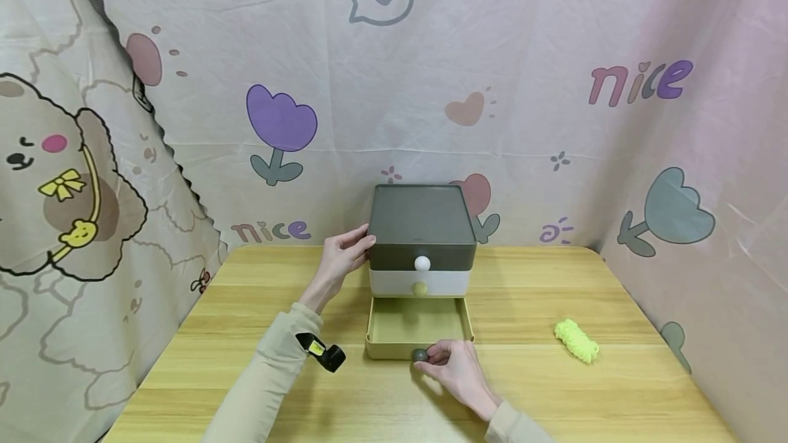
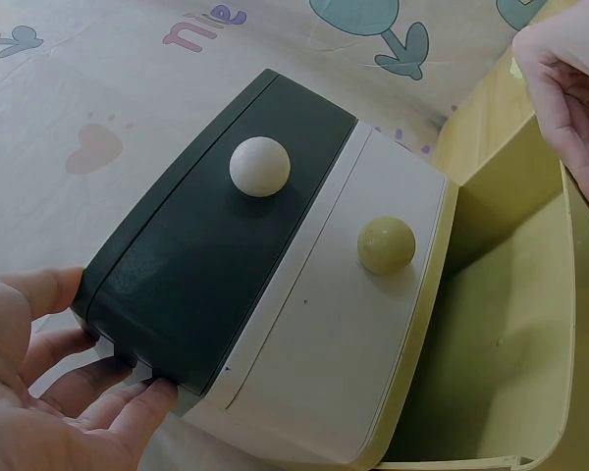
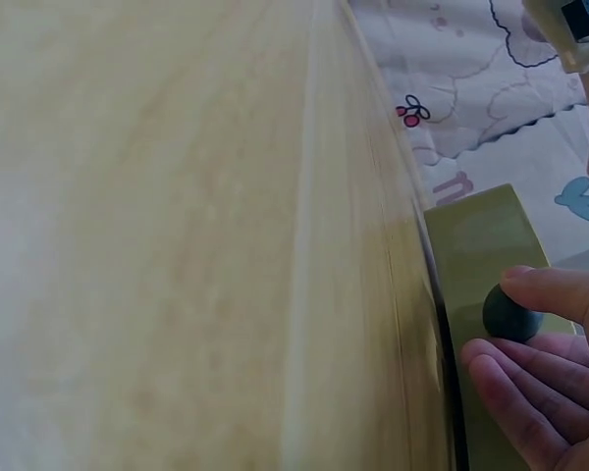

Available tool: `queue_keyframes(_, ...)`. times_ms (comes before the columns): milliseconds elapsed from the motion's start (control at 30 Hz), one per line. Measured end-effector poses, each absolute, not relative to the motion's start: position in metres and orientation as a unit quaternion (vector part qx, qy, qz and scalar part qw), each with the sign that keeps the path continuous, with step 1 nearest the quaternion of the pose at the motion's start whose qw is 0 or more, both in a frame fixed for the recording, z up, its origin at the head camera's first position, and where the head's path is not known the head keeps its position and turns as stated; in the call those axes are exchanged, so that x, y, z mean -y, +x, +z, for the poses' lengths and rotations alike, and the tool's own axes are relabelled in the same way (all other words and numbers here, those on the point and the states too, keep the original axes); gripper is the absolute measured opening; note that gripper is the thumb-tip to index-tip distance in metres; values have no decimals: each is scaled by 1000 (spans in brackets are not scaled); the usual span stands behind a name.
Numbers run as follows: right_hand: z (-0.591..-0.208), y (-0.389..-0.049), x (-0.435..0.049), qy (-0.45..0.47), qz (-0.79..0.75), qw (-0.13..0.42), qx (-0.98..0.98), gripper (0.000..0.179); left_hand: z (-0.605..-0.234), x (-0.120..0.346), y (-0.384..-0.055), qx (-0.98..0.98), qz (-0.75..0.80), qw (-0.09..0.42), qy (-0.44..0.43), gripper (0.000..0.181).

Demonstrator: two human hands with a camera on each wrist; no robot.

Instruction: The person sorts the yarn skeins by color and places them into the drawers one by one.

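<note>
A small three-tier drawer box (image 1: pixel 422 214) stands on the table, dark grey on top, white in the middle and yellow-green at the bottom. Its bottom drawer (image 1: pixel 382 348) is pulled out, and the part inside that shows holds nothing. My right hand (image 1: pixel 458 371) pinches that drawer's round dark knob (image 3: pixel 510 314) between thumb and fingers. At the box's left side, my left hand (image 1: pixel 341 256) rests its fingertips against the dark top tier (image 2: pixel 196 245). The white knob (image 2: pixel 260 167) and the yellow-green knob (image 2: pixel 386 245) sit on the two closed drawers.
A bundle of bright yellow-green cord (image 1: pixel 576 341) lies on the right part of the wooden table (image 1: pixel 523 402). A printed cloth (image 1: pixel 382 87) hangs behind the table and along its sides. A black strap with a camera (image 1: pixel 321 352) sits on the left sleeve.
</note>
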State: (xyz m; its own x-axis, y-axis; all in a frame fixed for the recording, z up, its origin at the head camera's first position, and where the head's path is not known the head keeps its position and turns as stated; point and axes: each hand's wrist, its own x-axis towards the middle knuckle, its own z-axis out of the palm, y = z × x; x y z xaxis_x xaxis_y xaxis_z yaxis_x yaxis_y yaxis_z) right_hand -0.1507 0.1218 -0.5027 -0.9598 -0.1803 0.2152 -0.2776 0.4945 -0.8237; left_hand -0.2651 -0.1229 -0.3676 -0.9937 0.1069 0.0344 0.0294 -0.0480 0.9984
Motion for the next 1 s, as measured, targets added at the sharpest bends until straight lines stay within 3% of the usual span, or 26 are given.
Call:
queue_keyframes(467, -505, -152, -127, 155, 482, 53, 861, 23, -367, 123, -264, -692, 719, 27, 54, 51)
queue_keyframes(767, -501, -154, -139, 197, 518, -4, 833, 24, -367, 123, -265, -690, 721, 28, 51, 52)
queue_keyframes(1000, -494, -154, -153, 225, 517, -8, 826, 26, -367, 122, -264, -691, 721, 30, 49, 52)
